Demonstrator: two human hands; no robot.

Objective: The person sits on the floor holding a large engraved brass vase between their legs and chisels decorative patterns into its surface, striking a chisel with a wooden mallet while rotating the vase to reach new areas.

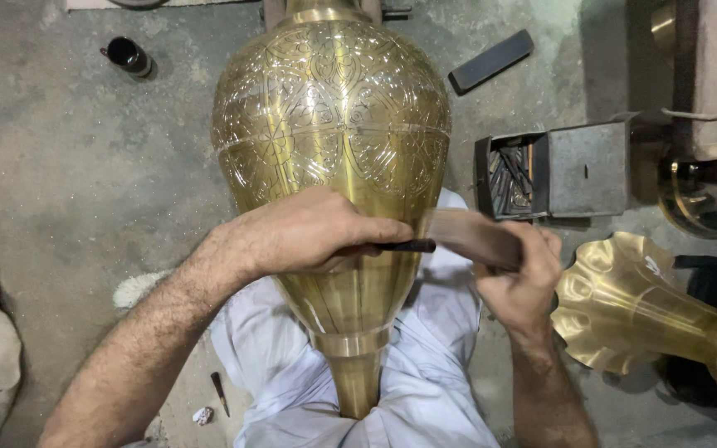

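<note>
The vase (334,166) lies across the person's lap, narrow neck toward the body, wide engraved belly away. Its brass surface carries floral and leaf engraving above a plain lower section.

The left hand (309,232) rests on the vase, just below the engraved band. Its fingers are curled closed around a dark chisel (404,245). The chisel projects rightward from the fingertips and lies against the brass.

The right hand (520,278) sits just right of the vase, level with the left hand. It is closed around a hammer (466,235), which appears blurred. The blurred head is immediately beside the free end of the chisel; contact cannot be confirmed.

White cloth (433,382) covers the lap under both hands and under the vase neck.

Below the left forearm, a small dark tool (220,392) and a pale scrap (202,415) lie on the concrete floor (68,166).

Right of the right hand, touching distance from the wrist, lies a second brass piece with a fluted, flared mouth (616,303).

Beyond the right hand stands an open metal box (558,170) holding dark tools.

Further out, beyond the box, a flat dark bar (491,60) lies on the floor. Far beyond the left hand, a dark cylindrical cup (129,56) lies on its side.
</note>
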